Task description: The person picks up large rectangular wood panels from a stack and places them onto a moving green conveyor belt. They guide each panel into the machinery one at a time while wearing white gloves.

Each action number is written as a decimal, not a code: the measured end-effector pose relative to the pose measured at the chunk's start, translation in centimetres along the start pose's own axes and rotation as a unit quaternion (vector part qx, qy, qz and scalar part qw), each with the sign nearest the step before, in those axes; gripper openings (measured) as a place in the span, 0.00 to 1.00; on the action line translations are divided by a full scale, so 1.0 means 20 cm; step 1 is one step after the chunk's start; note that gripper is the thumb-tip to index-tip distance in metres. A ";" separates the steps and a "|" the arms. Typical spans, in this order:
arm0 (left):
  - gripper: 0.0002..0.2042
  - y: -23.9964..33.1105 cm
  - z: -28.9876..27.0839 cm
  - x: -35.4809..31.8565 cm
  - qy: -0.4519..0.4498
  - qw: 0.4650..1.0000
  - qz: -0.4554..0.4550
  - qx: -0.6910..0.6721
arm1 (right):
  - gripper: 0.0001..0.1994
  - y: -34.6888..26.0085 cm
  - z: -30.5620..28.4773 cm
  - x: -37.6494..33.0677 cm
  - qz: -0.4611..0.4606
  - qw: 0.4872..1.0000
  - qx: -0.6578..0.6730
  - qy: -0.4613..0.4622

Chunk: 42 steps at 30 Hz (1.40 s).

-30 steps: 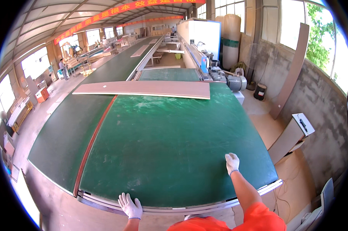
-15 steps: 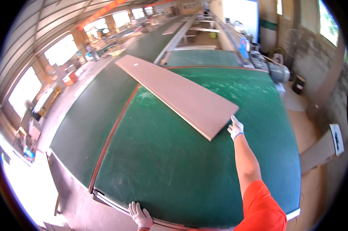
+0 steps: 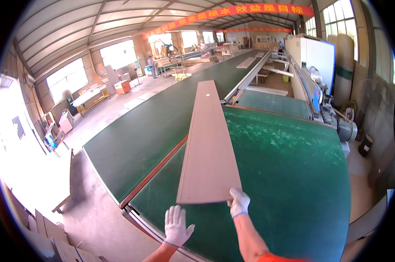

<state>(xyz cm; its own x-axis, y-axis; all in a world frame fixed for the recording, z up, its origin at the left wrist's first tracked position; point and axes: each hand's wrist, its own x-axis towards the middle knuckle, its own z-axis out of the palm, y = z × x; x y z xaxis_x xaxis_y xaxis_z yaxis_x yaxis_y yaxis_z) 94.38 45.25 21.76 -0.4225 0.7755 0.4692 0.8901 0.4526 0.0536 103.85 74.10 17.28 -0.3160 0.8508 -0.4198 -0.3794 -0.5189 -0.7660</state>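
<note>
A long pinkish-brown panel lies across the green conveyor belt, its near end toward me and its far end on the neighbouring belt. A small white spot marks its far end. My right hand, in a white glove, grips the panel's near right corner, fingers on top. My left hand, also gloved, is spread with its fingers apart, just short of the panel's near left corner and not visibly touching it.
A reddish-brown strip runs between the two belts. Farther panels lie along the left belt. Beyond the green belt stand a machine with a motor and a black bucket. A person stands far off at left.
The panel has swung from slanting to the right to pointing almost straight away from me, and its near end is closer. My left hand has risen from the belt's edge toward the panel.
</note>
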 end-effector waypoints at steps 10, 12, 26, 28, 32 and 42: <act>0.33 -0.47 -0.36 -0.11 -0.015 0.992 -0.052 -0.114 | 0.10 0.14 0.57 -1.37 -0.281 0.927 -0.101 -0.228; 0.26 -0.82 -0.34 -0.21 -0.009 0.974 -0.086 -0.209 | 0.14 0.16 0.96 -1.63 -0.376 0.784 -0.405 -0.282; 0.10 -2.71 -0.02 -0.83 0.109 0.460 -0.415 -0.777 | 0.34 1.61 1.74 -1.60 -0.389 0.571 -0.592 -0.416; 0.07 -3.03 0.14 -1.09 0.134 0.415 -0.406 -0.803 | 0.32 1.67 1.59 -1.55 -0.349 0.567 -0.617 -0.420; 0.06 -3.45 -0.35 -1.04 0.344 0.404 -0.356 -0.769 | 0.32 1.69 1.28 -1.45 -0.194 0.632 -0.648 -0.378; 0.12 -3.20 0.25 -0.81 0.060 0.585 -0.547 -0.595 | 0.26 1.87 0.99 -1.48 -0.256 0.791 -0.511 -0.219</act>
<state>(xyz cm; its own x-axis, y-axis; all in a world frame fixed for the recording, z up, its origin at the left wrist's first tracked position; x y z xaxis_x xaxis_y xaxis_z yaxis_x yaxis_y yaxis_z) 43.32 5.92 6.28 -0.8993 0.2399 -0.3656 -0.3840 -0.0332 0.9227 81.78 27.77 10.69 -0.7046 0.7010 0.1104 0.2743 0.4124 -0.8687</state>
